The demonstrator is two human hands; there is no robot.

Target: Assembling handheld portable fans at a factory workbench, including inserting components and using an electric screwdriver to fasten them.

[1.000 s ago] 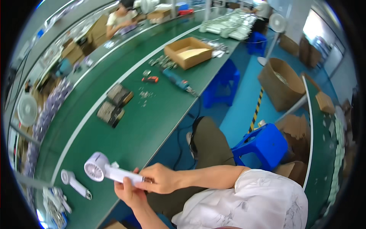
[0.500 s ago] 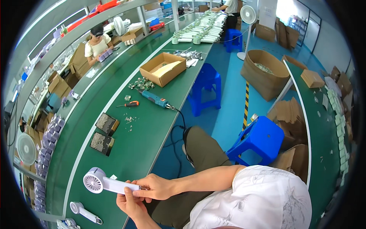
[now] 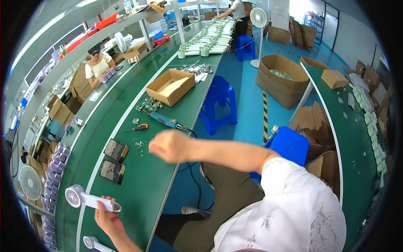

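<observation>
a pale handheld fan [image 3: 94, 201] is grasped in the left hand [image 3: 107, 215] at eight o'clock over the table [image 3: 142, 185], while the right hand [image 3: 170, 146], its grip unclear, hovers at the fan's two o'clock near small bits [image 3: 140, 144], an apparent reach calling for a fine touch.

Reads as a factory assembly workshop. Judged so from a long green bench [image 3: 145, 185] bearing loose small parts [image 3: 150, 105], a teal power screwdriver [image 3: 164, 120] and massed rows of pale-green-and-white units [image 3: 214, 38]. Note also co-workers at stations [image 3: 99, 67] [image 3: 238, 10], plastic stools [image 3: 220, 98], large cardboard bin [image 3: 279, 86], black-and-yellow striped floor tape [image 3: 265, 117].
</observation>
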